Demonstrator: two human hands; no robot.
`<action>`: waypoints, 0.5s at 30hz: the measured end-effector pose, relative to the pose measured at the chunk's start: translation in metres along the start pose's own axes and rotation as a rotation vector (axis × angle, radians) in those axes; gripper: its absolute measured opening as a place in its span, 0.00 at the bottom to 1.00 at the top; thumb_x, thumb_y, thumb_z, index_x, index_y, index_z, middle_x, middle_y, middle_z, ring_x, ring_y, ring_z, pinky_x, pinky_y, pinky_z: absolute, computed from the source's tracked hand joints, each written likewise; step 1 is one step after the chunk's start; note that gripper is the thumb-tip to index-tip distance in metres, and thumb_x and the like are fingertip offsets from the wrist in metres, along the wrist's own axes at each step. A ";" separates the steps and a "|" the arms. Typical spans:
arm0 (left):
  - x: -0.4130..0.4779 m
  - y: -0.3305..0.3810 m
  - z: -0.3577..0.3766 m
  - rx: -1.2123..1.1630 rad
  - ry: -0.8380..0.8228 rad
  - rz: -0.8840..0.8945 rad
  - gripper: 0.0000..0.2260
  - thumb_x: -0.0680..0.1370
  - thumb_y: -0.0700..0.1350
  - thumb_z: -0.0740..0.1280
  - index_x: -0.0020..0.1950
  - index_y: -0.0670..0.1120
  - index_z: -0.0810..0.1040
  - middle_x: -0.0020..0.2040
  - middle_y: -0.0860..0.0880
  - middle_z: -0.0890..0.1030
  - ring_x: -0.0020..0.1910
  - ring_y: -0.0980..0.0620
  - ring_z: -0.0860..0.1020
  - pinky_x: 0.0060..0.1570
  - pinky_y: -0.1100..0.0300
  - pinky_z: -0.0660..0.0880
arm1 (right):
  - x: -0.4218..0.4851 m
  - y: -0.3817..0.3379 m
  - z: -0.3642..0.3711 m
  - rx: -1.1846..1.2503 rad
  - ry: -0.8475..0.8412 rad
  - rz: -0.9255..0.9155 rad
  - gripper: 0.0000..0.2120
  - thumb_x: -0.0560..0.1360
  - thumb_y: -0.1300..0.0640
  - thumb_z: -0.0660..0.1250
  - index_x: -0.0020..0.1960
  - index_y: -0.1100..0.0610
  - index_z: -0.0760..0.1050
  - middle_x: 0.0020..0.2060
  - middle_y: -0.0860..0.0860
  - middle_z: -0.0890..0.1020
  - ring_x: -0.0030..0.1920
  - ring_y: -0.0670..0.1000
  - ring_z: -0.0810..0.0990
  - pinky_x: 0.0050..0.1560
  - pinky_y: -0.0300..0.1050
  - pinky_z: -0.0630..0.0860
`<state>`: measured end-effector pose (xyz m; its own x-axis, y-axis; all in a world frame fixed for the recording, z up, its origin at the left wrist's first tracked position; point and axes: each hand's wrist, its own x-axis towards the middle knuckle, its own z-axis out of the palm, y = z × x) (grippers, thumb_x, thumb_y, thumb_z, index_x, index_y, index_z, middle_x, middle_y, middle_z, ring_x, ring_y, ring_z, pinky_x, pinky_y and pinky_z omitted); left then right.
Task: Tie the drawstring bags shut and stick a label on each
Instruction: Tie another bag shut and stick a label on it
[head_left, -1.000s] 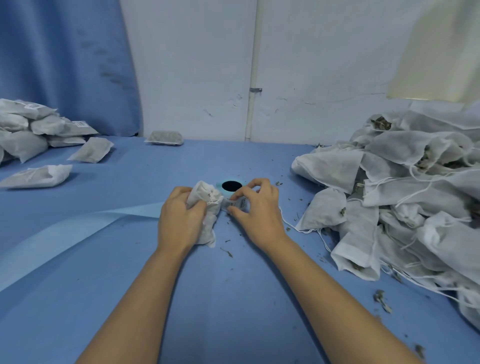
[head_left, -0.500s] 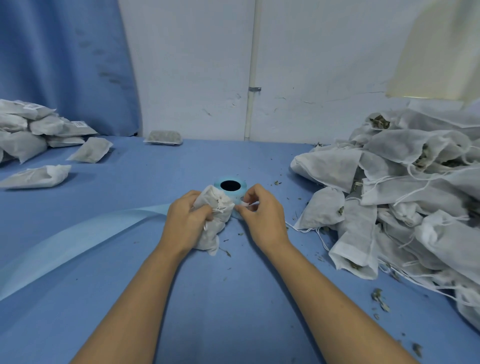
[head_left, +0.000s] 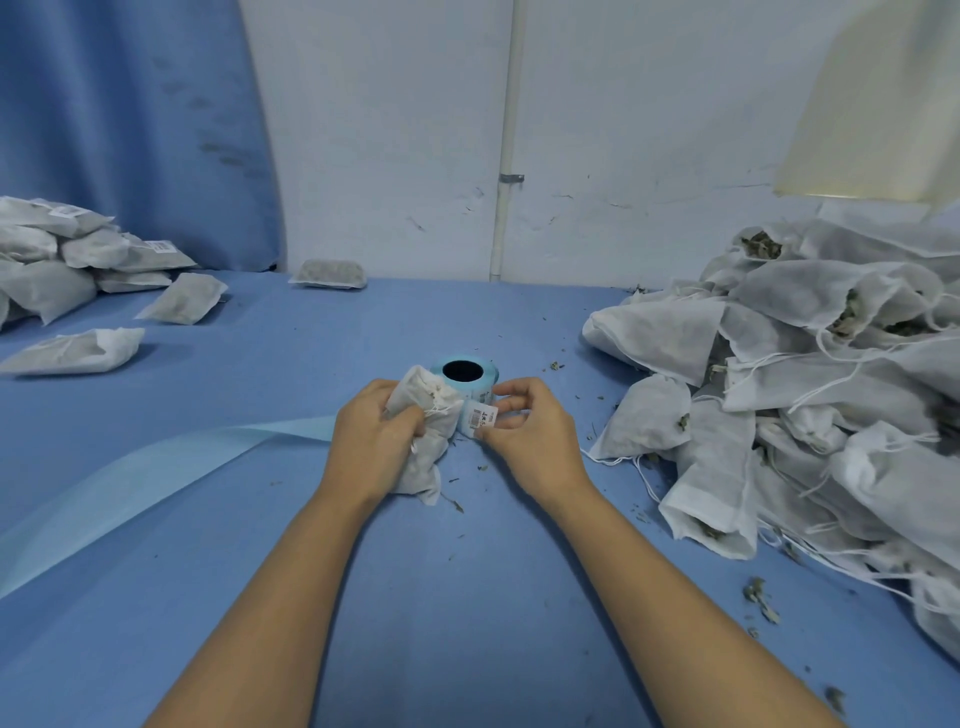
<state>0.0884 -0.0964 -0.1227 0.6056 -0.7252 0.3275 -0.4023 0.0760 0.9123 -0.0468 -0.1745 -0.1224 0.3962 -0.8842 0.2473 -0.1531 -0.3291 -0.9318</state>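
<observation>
My left hand (head_left: 371, 439) grips a white drawstring bag (head_left: 427, 415) at the middle of the blue table, with its gathered neck and string facing right. My right hand (head_left: 524, 428) pinches a small white printed label (head_left: 482, 415) just right of the bag. Directly behind both hands stands the light blue label roll (head_left: 467, 374), its dark core facing up.
A big heap of open, untied bags (head_left: 810, 395) with loose strings fills the right side. Finished bags (head_left: 78, 260) lie piled at the far left, one more (head_left: 328, 274) by the back wall. A strip of pale blue backing paper (head_left: 156, 478) trails left. Herb crumbs (head_left: 761, 600) dot the table.
My right hand has let go of the string and now pinches a label by the roll. The bag in my left hand has turned slightly, its neck more upright.
</observation>
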 end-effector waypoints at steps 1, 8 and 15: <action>0.000 -0.001 0.000 0.010 0.008 0.004 0.03 0.64 0.43 0.62 0.35 0.47 0.75 0.40 0.53 0.77 0.36 0.60 0.73 0.36 0.65 0.67 | 0.000 0.000 -0.001 0.031 -0.001 0.013 0.17 0.67 0.66 0.74 0.48 0.52 0.71 0.39 0.46 0.79 0.33 0.38 0.77 0.34 0.28 0.73; 0.002 -0.006 0.000 0.129 0.095 0.004 0.04 0.70 0.43 0.62 0.36 0.45 0.74 0.44 0.50 0.76 0.39 0.55 0.74 0.38 0.58 0.69 | 0.000 -0.005 -0.004 0.211 -0.075 0.118 0.08 0.68 0.63 0.73 0.37 0.53 0.77 0.34 0.47 0.80 0.33 0.41 0.76 0.36 0.33 0.71; -0.003 0.003 -0.002 0.071 0.108 0.050 0.04 0.71 0.44 0.62 0.38 0.51 0.75 0.51 0.52 0.74 0.44 0.61 0.74 0.41 0.67 0.67 | 0.002 -0.010 -0.010 0.618 -0.150 0.289 0.04 0.74 0.65 0.66 0.43 0.57 0.76 0.40 0.53 0.83 0.40 0.48 0.78 0.37 0.36 0.74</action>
<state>0.0872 -0.0926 -0.1202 0.6521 -0.6438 0.4004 -0.4791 0.0593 0.8757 -0.0536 -0.1765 -0.1102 0.5449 -0.8379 -0.0314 0.2540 0.2006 -0.9462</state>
